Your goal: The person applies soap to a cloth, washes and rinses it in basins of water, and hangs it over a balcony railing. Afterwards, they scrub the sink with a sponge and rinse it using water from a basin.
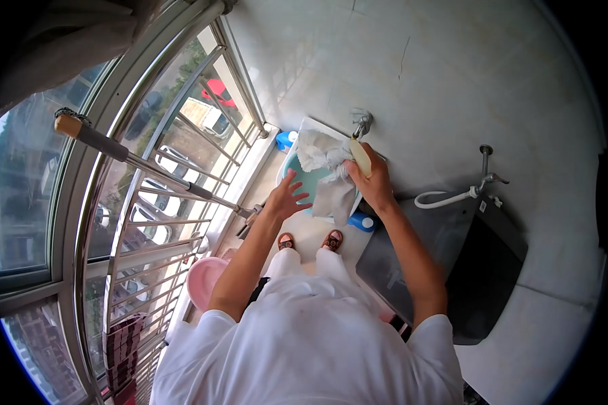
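Observation:
My right hand (371,181) grips a pale cloth (331,177) together with a yellowish bar-shaped object (360,156), held up over a teal basin (297,174). The cloth hangs down from that hand in crumpled folds. My left hand (287,198) is open with fingers spread, hovering just left of the cloth above the basin's near edge, touching nothing that I can see. A metal tap (362,123) sticks out of the wall right above the cloth. My feet in sandals stand below the basin.
A dark washing machine (446,263) with a white hose (442,198) stands at my right. A mop handle (135,158) leans across the metal window railing (155,223) on my left. A pink basin (205,278) sits on the floor; blue containers (363,221) flank the sink.

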`<state>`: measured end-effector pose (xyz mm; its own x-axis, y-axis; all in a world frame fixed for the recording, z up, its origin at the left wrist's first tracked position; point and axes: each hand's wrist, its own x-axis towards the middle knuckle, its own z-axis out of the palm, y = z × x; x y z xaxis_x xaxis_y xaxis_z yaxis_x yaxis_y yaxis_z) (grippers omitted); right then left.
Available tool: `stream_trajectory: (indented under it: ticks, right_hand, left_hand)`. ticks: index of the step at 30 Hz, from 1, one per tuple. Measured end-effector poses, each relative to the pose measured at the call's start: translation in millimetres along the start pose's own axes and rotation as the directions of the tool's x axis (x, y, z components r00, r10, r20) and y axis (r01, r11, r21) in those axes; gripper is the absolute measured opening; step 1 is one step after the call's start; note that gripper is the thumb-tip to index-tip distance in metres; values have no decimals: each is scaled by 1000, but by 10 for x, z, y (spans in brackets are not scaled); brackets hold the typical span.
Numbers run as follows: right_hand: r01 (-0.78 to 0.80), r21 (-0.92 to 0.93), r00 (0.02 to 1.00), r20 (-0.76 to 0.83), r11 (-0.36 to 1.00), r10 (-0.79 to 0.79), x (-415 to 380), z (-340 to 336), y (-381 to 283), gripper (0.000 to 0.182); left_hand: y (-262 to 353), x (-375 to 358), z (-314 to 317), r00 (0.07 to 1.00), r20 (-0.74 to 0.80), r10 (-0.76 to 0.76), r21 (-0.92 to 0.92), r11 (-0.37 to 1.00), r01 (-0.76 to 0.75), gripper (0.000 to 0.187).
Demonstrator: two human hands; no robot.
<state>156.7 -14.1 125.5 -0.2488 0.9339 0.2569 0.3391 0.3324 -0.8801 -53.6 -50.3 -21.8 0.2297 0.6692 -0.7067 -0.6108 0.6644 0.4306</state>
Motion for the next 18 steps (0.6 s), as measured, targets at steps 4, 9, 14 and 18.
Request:
stream_trajectory:
  ticks: [4, 9, 14, 18]
  right_hand:
    - [53, -6, 965, 258, 999, -49, -551, 444, -272, 20]
    - [155, -268, 988, 22, 951, -155, -524, 276, -287, 40]
    - [253, -458, 961, 17, 852, -276, -123, 553, 229, 58]
    - [-45, -415, 990, -143, 909, -16, 73, 512, 305, 67]
  left_hand:
    - [-268, 30, 435, 801, 547, 244, -282, 954, -98, 69]
    - [14, -267, 724, 721, 670, 179, -371, 921, 116, 48]
    - [-273, -79, 867, 713, 451, 537, -189, 838, -512, 47]
    - [-90, -327, 932, 826, 491, 277, -452, 892, -30, 41]
